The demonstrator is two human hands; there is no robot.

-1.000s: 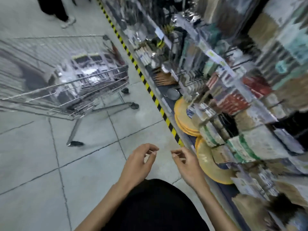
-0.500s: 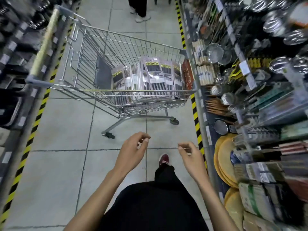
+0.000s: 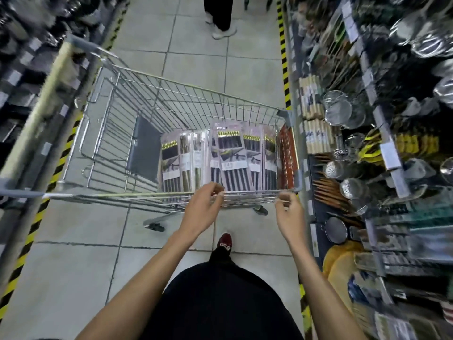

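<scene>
Cart [image 3: 171, 111] way closer now, dead ahead in aisle. Left hand [image 3: 203, 209], right hand [image 3: 290, 214] curled at its near rim, can't tell if gripping. Reach step; next: firm 2-hand hold on rim.

Cart [image 3: 196, 104] stands before us in the aisle, w/ packs [image 3: 232, 158] upright in its right end. Our left hand [image 3: 201, 212] & right hand [image 3: 290, 214] are at its near rim. Shelves [image 3: 392, 153] on our right, racks [image 3: 22, 69] on left.
</scene>
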